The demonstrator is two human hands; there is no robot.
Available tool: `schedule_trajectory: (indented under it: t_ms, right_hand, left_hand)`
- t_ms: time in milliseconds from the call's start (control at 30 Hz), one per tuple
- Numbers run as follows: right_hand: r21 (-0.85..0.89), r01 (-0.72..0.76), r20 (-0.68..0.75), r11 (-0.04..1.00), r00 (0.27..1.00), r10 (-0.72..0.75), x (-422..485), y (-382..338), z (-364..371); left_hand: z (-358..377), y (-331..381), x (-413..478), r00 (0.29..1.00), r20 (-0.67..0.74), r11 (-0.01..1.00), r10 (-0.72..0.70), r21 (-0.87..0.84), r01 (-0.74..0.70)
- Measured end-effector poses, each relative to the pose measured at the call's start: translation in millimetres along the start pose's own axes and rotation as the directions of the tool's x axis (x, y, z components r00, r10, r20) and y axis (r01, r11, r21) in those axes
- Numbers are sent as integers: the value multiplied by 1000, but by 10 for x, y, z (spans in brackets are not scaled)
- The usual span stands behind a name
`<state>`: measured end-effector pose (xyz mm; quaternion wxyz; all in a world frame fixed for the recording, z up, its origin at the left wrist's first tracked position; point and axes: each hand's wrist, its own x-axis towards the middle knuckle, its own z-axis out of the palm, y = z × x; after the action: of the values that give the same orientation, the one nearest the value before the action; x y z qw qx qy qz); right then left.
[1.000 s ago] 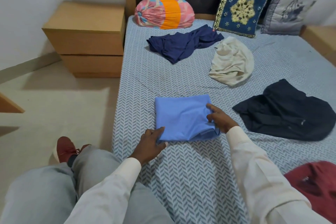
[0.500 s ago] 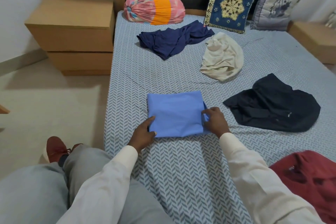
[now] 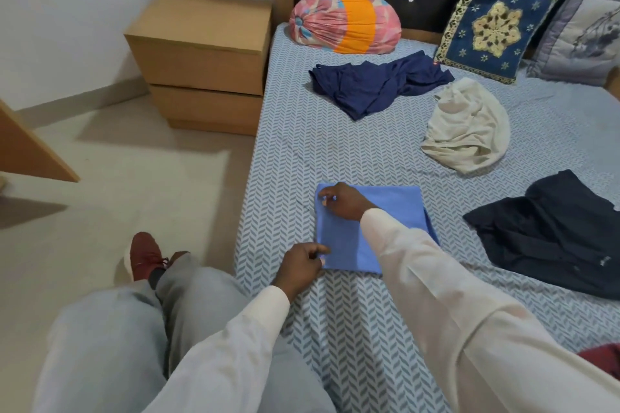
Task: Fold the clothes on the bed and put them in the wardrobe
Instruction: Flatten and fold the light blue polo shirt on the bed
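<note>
Held only along its left edge, the folded blue garment [image 3: 392, 204] could sag open and lose its fold if the hands lift unevenly or the layers slip. The left hand [image 3: 300, 263] pinches its near-left corner, the cloth spreading away to that hand's right. The right hand [image 3: 340, 201], arm crossed over it, curls its fingers on the far-left corner, the garment lying flat on the bed [image 3: 302, 151] beneath.

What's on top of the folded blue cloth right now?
The right hand grips the far left corner of the blue cloth; its sleeve crosses the middle, hiding that part. The left hand pinches the near left corner.
</note>
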<state>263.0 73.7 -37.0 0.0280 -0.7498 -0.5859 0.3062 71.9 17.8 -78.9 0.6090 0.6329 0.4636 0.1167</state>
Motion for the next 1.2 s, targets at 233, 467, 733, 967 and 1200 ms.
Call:
schedule_trajectory:
  t_ms: [233,467,733,967,1200]
  right_hand:
    - [-217,-108,55,970,991,122,481,-77,-196]
    - [-185,29,-10,982,999,-31,776,-723,-330]
    - [122,164,236,979,953,-189,550,-763,-253]
    - [-27,95,161,995,983,-90,47,419,-485]
    - [-27,14,140,1000,990,-10,-162,895,-528]
  left_hand:
    - [-122,-28,3,999,47,1000,-15,-7,15]
    - [-1138,11,-28,982,81,978,-172,-106,180]
    - [-1364,43,-73,965,-262,805,10,574,148]
    - [-234,262,-196,965,149,775,218,575,-263]
    - [510,319,-291,955,199,491,218,823,-284]
